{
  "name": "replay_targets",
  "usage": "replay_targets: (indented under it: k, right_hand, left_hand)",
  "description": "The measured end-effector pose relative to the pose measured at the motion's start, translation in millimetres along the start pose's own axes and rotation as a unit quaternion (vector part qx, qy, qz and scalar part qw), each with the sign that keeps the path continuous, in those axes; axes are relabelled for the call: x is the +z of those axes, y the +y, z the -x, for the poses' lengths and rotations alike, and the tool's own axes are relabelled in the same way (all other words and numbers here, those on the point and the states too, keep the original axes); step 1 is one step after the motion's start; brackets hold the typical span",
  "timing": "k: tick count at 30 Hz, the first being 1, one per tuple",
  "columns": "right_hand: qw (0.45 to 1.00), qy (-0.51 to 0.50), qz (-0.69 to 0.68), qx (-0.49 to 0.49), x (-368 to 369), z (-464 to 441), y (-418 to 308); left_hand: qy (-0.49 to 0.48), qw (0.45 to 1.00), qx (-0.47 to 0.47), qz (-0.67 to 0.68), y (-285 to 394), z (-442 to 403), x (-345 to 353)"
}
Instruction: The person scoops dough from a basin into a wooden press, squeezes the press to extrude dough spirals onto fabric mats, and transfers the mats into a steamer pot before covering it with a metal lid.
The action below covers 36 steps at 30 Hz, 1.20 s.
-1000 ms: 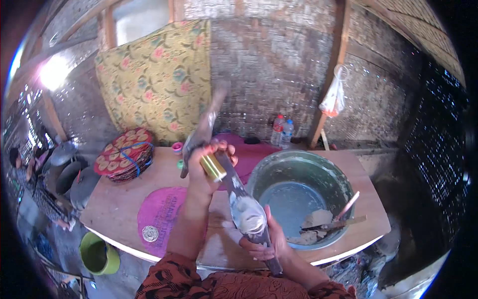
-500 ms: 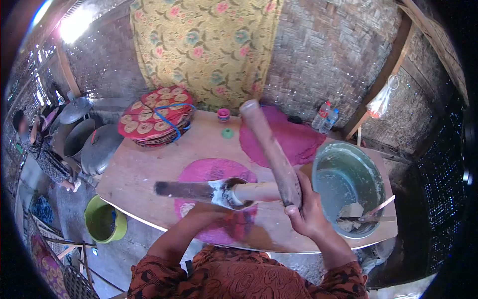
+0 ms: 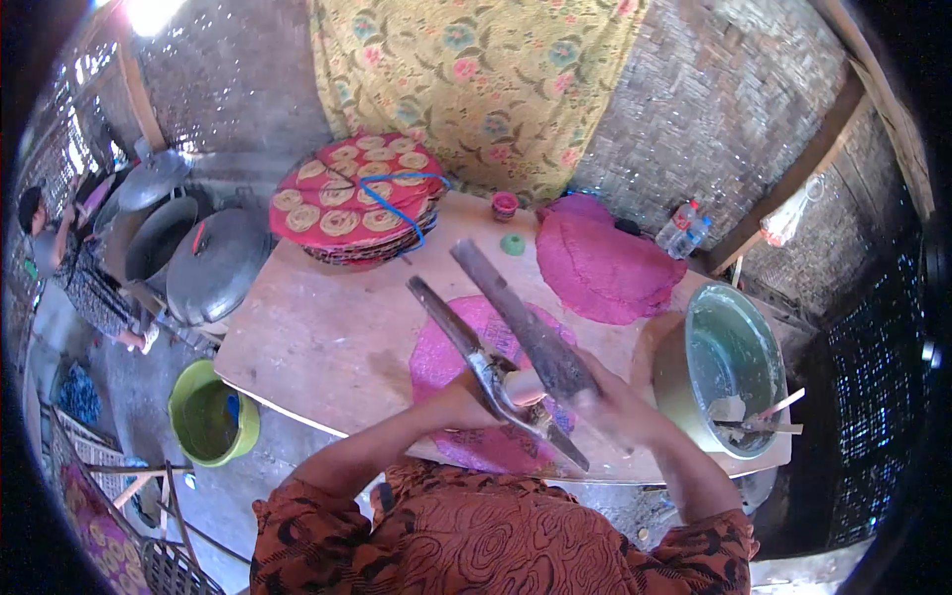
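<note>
A wooden hand press is held out over the table, made of a dark lower crossbar (image 3: 441, 312) with a round barrel, a pale plunger rod (image 3: 524, 387) in it, and a thick upper crossbar (image 3: 516, 317). My left hand (image 3: 459, 405) is closed around the press's lower part by the barrel; its fingertips are hidden. My right hand (image 3: 620, 405), smeared by motion, grips the upper crossbar near its lower end. Both bars slant from upper left to lower right. Beneath the press lies a round pink sheet (image 3: 434, 359), partly covered by my hands.
A stack of red round sheets (image 3: 337, 233) bearing pale coils sits back left. Pink sheets (image 3: 615, 263), a small pink cup (image 3: 505, 205) and bottles (image 3: 684, 228) stand behind. A basin (image 3: 674, 382) holds dough at right. Left are a green bucket (image 3: 213, 451), large pans and another person (image 3: 89, 273).
The press has turned: its lower bar went from level to slanting, and less plunger rod shows. My right hand moved lower along with the upper bar. The whole view has shifted.
</note>
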State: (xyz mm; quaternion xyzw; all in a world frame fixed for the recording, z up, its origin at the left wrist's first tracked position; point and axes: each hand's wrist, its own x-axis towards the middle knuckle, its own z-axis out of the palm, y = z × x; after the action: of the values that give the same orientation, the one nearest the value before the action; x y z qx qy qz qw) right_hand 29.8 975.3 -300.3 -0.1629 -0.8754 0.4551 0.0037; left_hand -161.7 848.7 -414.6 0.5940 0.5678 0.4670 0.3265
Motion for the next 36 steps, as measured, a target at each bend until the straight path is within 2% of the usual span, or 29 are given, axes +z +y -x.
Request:
replay_targets:
  k: [1,2,3,4,6,7,9,10,11,12,13,14,15,16,17,18,19,22,23,27,28,30,32,34,35,36]
  right_hand:
    - [0.983,-0.102,-0.15,0.026,-8.2,1.1,14.8]
    - [0.936,-0.193,-0.284,0.079,-16.5,2.1,29.6]
    - [0.88,-0.288,-0.361,0.113,-17.5,6.0,43.6]
    - [0.879,-0.294,-0.357,0.119,-5.6,7.2,52.6]
    - [0.788,-0.311,-0.531,0.006,18.5,7.9,67.3]
    - [0.786,-0.317,-0.53,0.014,21.6,0.1,69.5]
    - [0.743,-0.345,-0.573,0.032,25.7,-15.4,71.4]
    - [0.721,-0.357,-0.592,0.04,25.6,-24.3,71.7]
    - [0.699,-0.369,-0.611,0.048,24.7,-33.9,72.2]
    - [0.676,-0.38,-0.629,0.054,23.1,-43.7,73.4]
    - [0.675,-0.384,-0.627,0.058,18.5,-56.1,77.4]
    - [0.724,-0.347,-0.582,0.125,11.4,-69.2,82.7]
    - [0.766,-0.305,-0.532,0.191,6.4,-79.3,84.2]
    - [0.766,-0.308,-0.53,0.193,6.1,-89.8,79.4]
    - [0.803,-0.279,-0.474,0.23,9.6,-101.4,71.5]
    - [0.835,-0.248,-0.414,0.265,14.5,-109.1,64.1]
    - [0.845,-0.244,-0.391,0.27,19.3,-113.6,56.8]
    - [0.858,-0.244,-0.344,0.292,26.5,-117.4,48.1]
    - [0.869,-0.216,-0.33,0.3,23.1,-114.1,36.1]
    - [0.904,-0.202,-0.26,0.272,4.9,-119.1,42.8]
    - [0.904,-0.202,-0.26,0.274,4.3,-121.7,36.6]
    - [0.926,-0.185,-0.232,0.234,6.9,-125.0,25.3]
    - [0.93,-0.18,-0.22,0.234,9.9,-124.2,29.6]
    - [0.918,-0.204,-0.262,0.216,12.2,-116.1,9.3]
    - [0.921,-0.215,-0.246,0.211,9.2,-112.1,9.9]
    - [0.921,-0.217,-0.247,0.21,5.3,-109.0,7.1]
  left_hand:
    - [-0.008,0.999,-0.006,0.04,12.0,4.5,-16.6]
    - [-0.001,0.999,-0.008,0.045,21.6,8.1,-32.1]
    - [-0.005,0.996,0.002,0.087,29.7,10.6,-47.3]
    - [-0.009,0.991,0.014,0.13,34.4,9.2,-62.4]
    - [-0.051,0.962,0.079,0.257,35.9,-5.7,-101.5]
    - [-0.011,0.874,0.169,0.456,62.8,-18.8,-111.9]
    - [0.058,0.757,0.205,0.618,81.8,-41.9,-134.9]
    - [0.085,0.775,0.16,0.606,76.4,-48.8,-147.9]
    - [0.093,0.772,0.16,0.608,62.3,-57.0,-156.1]
    - [0.115,0.771,0.12,0.615,37.3,-67.6,-160.6]
    - [0.136,0.77,0.08,0.619,10.8,-75.8,-163.1]
    - [0.141,0.768,0.082,0.619,-19.2,-81.3,-163.7]
    - [0.163,0.734,0.085,0.654,-53.2,-84.8,-162.5]
    - [0.184,0.699,0.089,0.686,-79.8,-86.0,-162.0]
    - [0.187,0.698,0.09,0.685,-98.9,-83.4,-160.8]
    - [0.22,0.67,0.111,0.7,-114.9,-77.8,-157.0]
    - [0.252,0.641,0.132,0.713,-119.6,-71.7,-155.1]
    - [0.269,0.626,0.159,0.714,-120.6,-54.8,-148.6]
    - [0.316,0.61,0.123,0.716,-114.4,-51.5,-143.0]
    - [0.324,0.58,0.173,0.727,-106.7,-64.4,-150.0]
    - [0.325,0.579,0.172,0.728,-107.0,-67.3,-159.8]
    - [0.278,0.662,0.24,0.653,-107.7,-65.6,-178.6]
    - [0.261,0.655,0.229,0.671,-86.3,-53.9,-186.8]
    - [0.3,0.671,0.189,0.651,-72.9,-43.7,-186.1]
    - [0.263,0.657,0.214,0.673,-71.8,-42.0,-184.2]
    - [0.264,0.658,0.213,0.672,-70.8,-42.1,-181.1]
